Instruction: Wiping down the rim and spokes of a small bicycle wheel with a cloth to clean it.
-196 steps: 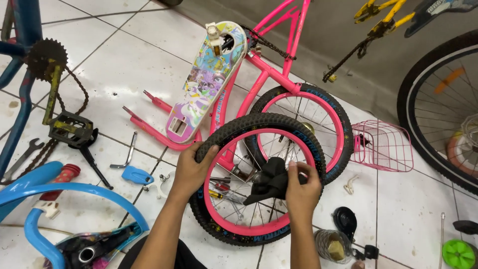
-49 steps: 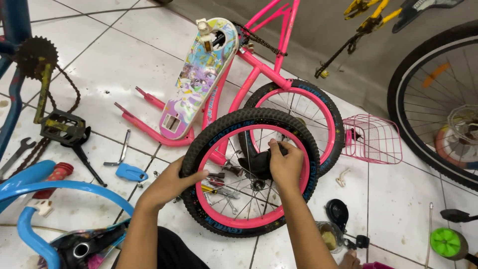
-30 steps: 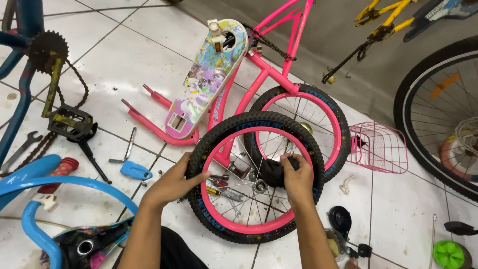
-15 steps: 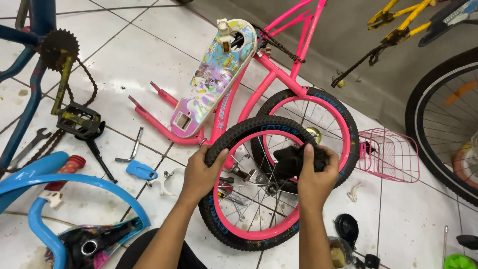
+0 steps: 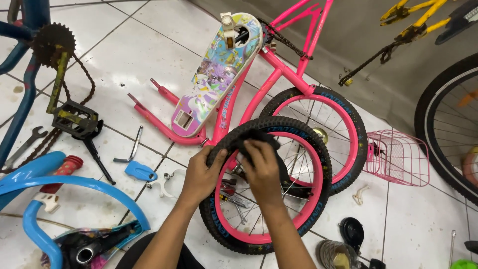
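Pink-rimmed wheel [image 5: 271, 187] with black tyre stands upright on the tiled floor [image 5: 124, 60], directly under both hands, just in front of the upturned pink bicycle frame [image 5: 259, 94] and its second, mounted wheel [image 5: 323, 134]. Change since half a second ago: hands were apart at the top of the tyre, one either side, with a black cloth showing between them; now they have closed toward each other on the upper-left arc. Left hand [image 5: 199, 174] is clenched over the tyre's outer edge, fingers wrapped onto the tread. Right hand [image 5: 261, 164] lies just beside it, palm down, pressing a black rag [image 5: 256, 137] against the rim side of the tyre; whether its fingers grip the rag or only press it, cannot tell. Judgement: work reads as wiping the tyre and rim, the left hand steadying while the right works round; the rag has moved leftward along the arc, so most of the circumference is likely yet to be covered. Left of the left hand: blue plastic part [image 5: 140, 171], a bent hex key [image 5: 130, 148], a black pedal [image 5: 75, 118]. Beyond the right hand: pink wire basket [image 5: 398, 157].
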